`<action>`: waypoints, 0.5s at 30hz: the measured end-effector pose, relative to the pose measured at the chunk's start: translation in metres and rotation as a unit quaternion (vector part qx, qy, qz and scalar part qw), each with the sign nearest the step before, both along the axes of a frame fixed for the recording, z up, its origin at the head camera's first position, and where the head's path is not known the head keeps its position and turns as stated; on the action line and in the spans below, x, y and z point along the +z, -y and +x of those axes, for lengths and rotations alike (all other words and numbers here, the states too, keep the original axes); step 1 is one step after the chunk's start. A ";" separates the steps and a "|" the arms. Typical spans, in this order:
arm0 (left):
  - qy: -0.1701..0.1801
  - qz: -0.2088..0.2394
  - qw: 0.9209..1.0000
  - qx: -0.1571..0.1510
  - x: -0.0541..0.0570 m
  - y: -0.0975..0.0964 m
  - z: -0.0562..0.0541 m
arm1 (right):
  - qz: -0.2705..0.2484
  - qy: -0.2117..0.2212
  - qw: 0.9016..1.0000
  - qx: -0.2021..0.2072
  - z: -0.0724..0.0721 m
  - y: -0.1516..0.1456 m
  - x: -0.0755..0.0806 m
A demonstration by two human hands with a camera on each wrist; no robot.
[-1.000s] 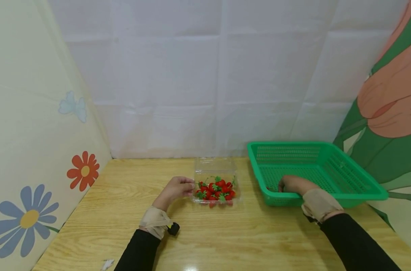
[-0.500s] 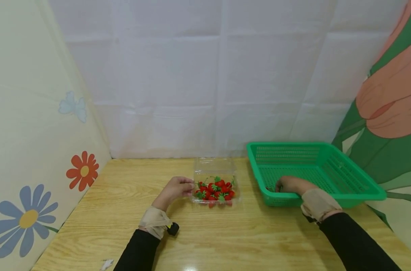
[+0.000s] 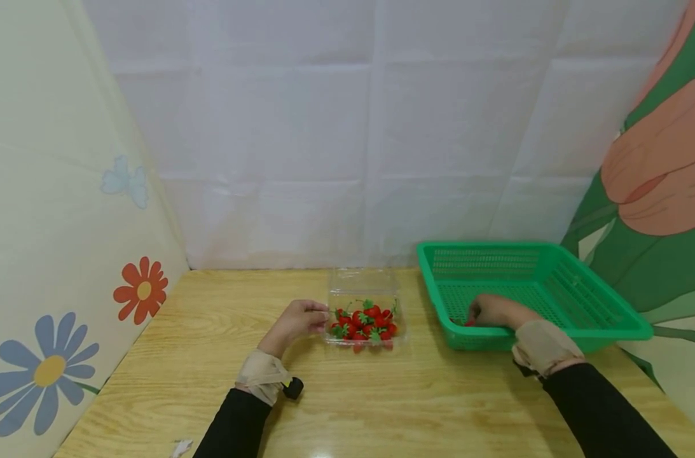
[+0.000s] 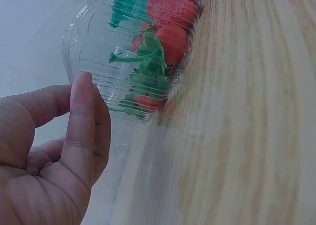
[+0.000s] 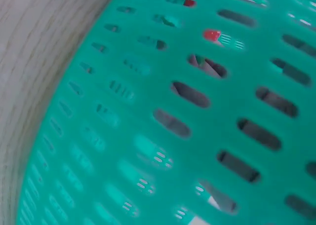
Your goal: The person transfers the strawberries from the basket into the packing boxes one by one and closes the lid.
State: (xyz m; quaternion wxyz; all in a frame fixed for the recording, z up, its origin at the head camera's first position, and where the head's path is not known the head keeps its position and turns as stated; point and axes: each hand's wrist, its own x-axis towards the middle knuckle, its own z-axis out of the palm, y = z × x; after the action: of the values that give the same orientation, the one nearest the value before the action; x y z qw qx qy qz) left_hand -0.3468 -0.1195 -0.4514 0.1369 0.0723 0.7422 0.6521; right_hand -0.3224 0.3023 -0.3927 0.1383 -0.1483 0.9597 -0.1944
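In the head view, a clear plastic clamshell box (image 3: 362,280) stands open-lidded on the table, with several red strawberries (image 3: 360,318) with green leaves inside. My left hand (image 3: 295,323) pinches its left rim between thumb and fingers. The left wrist view shows the thumb (image 4: 81,106) at the corner of the box (image 4: 79,42). On the right, my right hand (image 3: 498,312) reaches over the near rim of a green basket (image 3: 553,332). Its curled fingers pinch a red strawberry (image 3: 469,323), mostly hidden. Through the basket's slots, the right wrist view shows bits of red (image 5: 212,35).
The wooden table (image 3: 358,401) carries a small white scrap (image 3: 181,448) at its front left. A white sheet (image 3: 290,159) hangs behind it, and panels with painted flowers flank both sides. The basket's high near wall lies under my right wrist.
My right hand shifts slightly inside the basket, and red now shows at its fingertips. The left hand and the clamshell box stay put.
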 end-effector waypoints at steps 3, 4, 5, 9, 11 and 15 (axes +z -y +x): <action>0.000 -0.001 1.000 -0.002 0.000 0.000 0.001 | -0.011 -0.007 1.000 -0.003 0.002 -0.002 0.004; -0.002 -0.003 1.000 -0.001 0.001 0.000 0.001 | -0.014 -0.009 1.000 -0.005 0.003 -0.003 0.006; -0.001 -0.006 1.000 -0.001 0.001 0.000 0.001 | -0.018 -0.009 1.000 -0.007 0.004 -0.003 0.009; -0.002 -0.015 1.000 0.001 0.002 0.001 0.001 | -0.028 -0.018 0.999 -0.015 0.007 -0.002 0.021; -0.002 -0.017 1.000 0.000 0.002 0.001 0.002 | -0.030 -0.031 0.999 -0.014 0.009 0.000 0.028; -0.002 -0.017 1.000 -0.002 0.003 0.001 0.002 | -0.035 -0.055 0.998 -0.014 0.014 0.005 0.041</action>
State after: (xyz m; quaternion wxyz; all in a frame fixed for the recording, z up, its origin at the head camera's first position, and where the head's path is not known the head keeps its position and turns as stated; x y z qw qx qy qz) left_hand -0.3450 -0.1205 -0.4487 0.1382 0.0726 0.7532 0.6390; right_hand -0.3088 0.2970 -0.3515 0.0773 -0.1497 0.9606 -0.2212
